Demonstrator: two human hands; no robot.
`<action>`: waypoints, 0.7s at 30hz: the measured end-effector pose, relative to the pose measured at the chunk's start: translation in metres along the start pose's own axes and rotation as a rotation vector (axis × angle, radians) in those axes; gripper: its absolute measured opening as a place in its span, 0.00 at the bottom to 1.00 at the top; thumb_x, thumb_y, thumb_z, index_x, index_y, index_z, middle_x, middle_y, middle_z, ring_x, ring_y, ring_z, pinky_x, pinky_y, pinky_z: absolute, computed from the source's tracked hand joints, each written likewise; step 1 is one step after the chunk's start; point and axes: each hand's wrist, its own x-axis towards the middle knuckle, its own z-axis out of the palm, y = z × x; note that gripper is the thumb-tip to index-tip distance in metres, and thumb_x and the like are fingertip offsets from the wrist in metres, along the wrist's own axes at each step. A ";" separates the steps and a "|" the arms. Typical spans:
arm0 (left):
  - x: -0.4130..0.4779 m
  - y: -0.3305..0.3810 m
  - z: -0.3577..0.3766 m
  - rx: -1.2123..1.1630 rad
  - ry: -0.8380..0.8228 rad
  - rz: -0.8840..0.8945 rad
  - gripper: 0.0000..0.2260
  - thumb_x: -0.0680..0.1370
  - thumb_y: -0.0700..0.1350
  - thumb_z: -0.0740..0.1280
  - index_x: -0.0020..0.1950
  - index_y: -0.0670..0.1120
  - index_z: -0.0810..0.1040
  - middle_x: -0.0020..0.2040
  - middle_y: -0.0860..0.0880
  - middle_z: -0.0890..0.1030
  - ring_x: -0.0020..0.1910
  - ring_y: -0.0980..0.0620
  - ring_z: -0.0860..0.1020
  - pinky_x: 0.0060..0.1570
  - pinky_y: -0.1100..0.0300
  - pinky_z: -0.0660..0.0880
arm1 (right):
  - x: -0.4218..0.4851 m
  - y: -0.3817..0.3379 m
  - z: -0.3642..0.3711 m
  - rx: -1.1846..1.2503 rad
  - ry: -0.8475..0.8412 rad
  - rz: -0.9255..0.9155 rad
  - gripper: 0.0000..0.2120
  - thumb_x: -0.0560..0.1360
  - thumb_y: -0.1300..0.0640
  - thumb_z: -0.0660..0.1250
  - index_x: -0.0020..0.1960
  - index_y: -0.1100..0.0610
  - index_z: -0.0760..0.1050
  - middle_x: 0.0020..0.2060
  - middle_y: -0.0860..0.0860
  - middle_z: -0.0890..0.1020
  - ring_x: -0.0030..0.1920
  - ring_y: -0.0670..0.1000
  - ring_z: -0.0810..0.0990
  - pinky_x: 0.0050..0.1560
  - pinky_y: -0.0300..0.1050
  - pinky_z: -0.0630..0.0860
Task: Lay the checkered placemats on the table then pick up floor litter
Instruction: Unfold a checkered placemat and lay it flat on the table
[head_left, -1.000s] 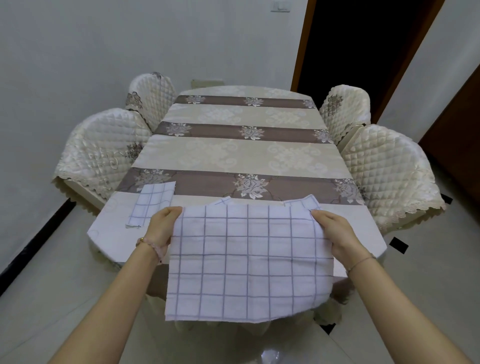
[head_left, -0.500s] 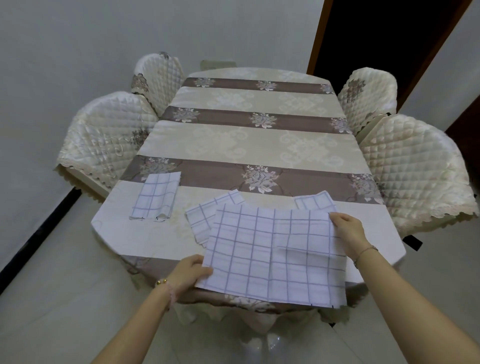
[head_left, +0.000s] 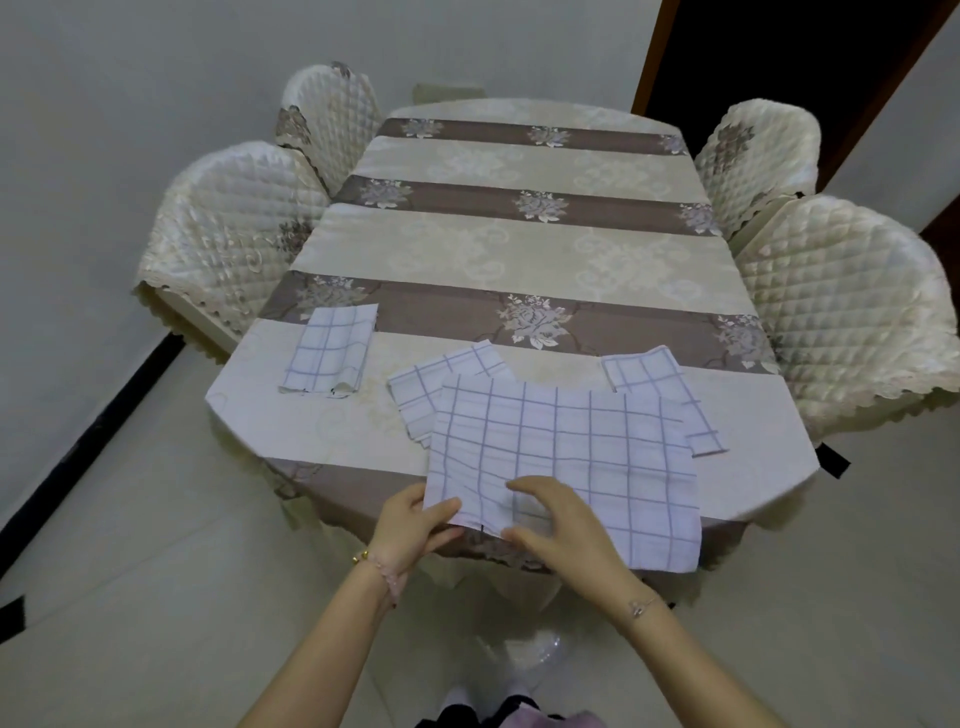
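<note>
The mat (head_left: 571, 457) overhangs the table (head_left: 519, 249) at 6 o'clock, partly covering two folded mats (head_left: 452, 374). The left hand (head_left: 410, 530) pinches its 7 o'clock corner and the right hand (head_left: 561, 525) grips its hem; a tug may drag everything floorward

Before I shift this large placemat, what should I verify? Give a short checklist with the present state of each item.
1. Left hand pinches the large placemat corner: ok.
2. Right hand grips its near edge: ok.
3. Placemat wholly on the table: not ok, near edge overhangs.
4. Placemat flat: not ok, wrinkled by the hands.
5. Clear of the folded placemats: not ok, it partly covers two.
</note>
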 end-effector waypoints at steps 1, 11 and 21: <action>-0.005 0.002 0.002 -0.005 -0.005 0.017 0.10 0.75 0.34 0.67 0.55 0.38 0.77 0.52 0.40 0.82 0.50 0.45 0.81 0.43 0.61 0.81 | -0.002 -0.001 0.006 -0.007 -0.010 -0.013 0.24 0.79 0.51 0.73 0.73 0.49 0.74 0.68 0.41 0.75 0.72 0.45 0.72 0.67 0.32 0.64; -0.031 0.029 0.021 -0.003 -0.084 0.161 0.09 0.74 0.39 0.69 0.54 0.39 0.79 0.49 0.42 0.84 0.47 0.46 0.83 0.46 0.54 0.81 | -0.006 -0.010 0.011 0.273 0.179 0.022 0.07 0.80 0.56 0.72 0.45 0.46 0.81 0.39 0.35 0.83 0.45 0.34 0.80 0.48 0.23 0.72; -0.042 0.064 -0.004 0.372 -0.148 0.336 0.05 0.70 0.39 0.73 0.45 0.43 0.82 0.39 0.52 0.86 0.40 0.56 0.83 0.36 0.69 0.76 | -0.019 -0.005 -0.054 0.508 0.426 0.052 0.12 0.81 0.64 0.70 0.42 0.51 0.82 0.38 0.48 0.85 0.36 0.32 0.82 0.40 0.24 0.77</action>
